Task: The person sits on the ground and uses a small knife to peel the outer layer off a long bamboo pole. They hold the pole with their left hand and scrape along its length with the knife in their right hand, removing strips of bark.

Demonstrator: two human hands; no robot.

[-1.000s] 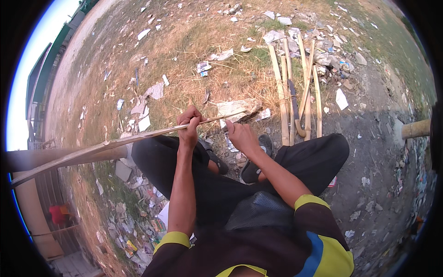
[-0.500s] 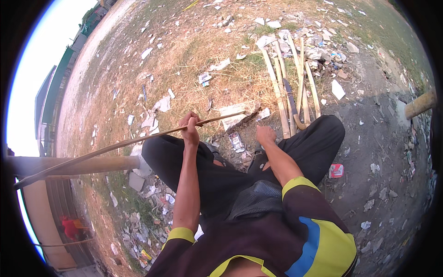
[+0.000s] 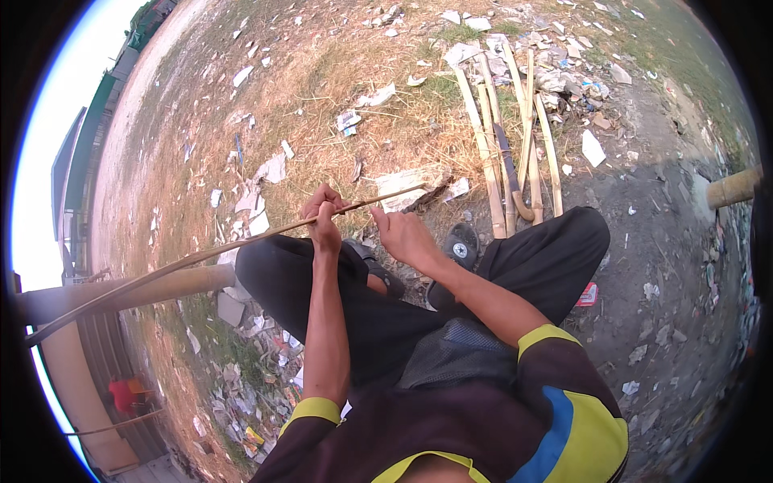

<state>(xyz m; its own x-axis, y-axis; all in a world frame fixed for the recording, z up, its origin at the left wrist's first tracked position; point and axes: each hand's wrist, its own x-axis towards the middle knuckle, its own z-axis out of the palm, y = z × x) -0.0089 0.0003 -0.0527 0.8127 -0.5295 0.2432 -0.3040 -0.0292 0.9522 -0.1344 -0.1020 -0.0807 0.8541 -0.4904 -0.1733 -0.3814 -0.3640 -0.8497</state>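
My left hand (image 3: 324, 221) is closed around a long, thin strip of wood or bamboo (image 3: 185, 259). One end of the strip sticks out past my fist to the right; the long end runs down to the far left. Just right of that fist, my right hand (image 3: 407, 240) is closed, its thumb side close to the strip's underside. What its fingers hold, if anything, does not show, and I cannot tell whether they touch the strip. Beyond my right knee, several pale split bamboo pieces (image 3: 473, 137) lie on the ground, with a dark-bladed tool with a curved wooden handle (image 3: 509, 173) among them.
My crossed legs in black trousers (image 3: 298, 278) lie under my hands. A thick bamboo pole (image 3: 161, 288) stands out at the left, another pole (image 3: 731, 190) at the right. Scraps of paper litter the grass, and a red-and-white packet (image 3: 589, 295) lies by my right knee.
My right hand has moved left and slightly back toward me, from in front of my right foot to beside the strip. My left hand still grips the strip, slightly higher in view.
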